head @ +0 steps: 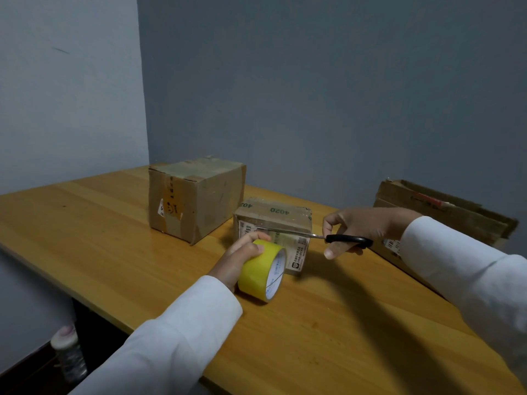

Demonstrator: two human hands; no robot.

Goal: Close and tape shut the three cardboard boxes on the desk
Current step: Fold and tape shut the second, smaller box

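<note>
**Tape roll and scissors meet at the small middle box**

Below the left edge of the wooden bench (114, 252), a pale-capped bottle (67, 349) stands in the dark space near the floor. On the bench, toward the back corner, sits the large box (196, 199), its flaps down and its top and front crossed with old brown and yellow tape, a torn label on its near face.

The left hand (242, 259), in a white sleeve, grasps the yellow tape roll (263, 270) with fingers curled over its outer band. The roll is held on edge just in front of the small box (273, 223), partly covering that box's lower front face. The small box stands near the bench's middle, just right of the large box, closed, with "4020" printed in green on its top and a shipping label on its front.

Across the small box's front run the blades of the scissors (316, 236), pointing left toward the roll. The right hand (353, 232) grips the black handles, thumb and fingers curled round them.

Behind the right hand and sleeve, at the bench's far right edge, lies the third box (445, 212), darker brown; the arm hides much of it, and whether its top is shut cannot be told.
</note>
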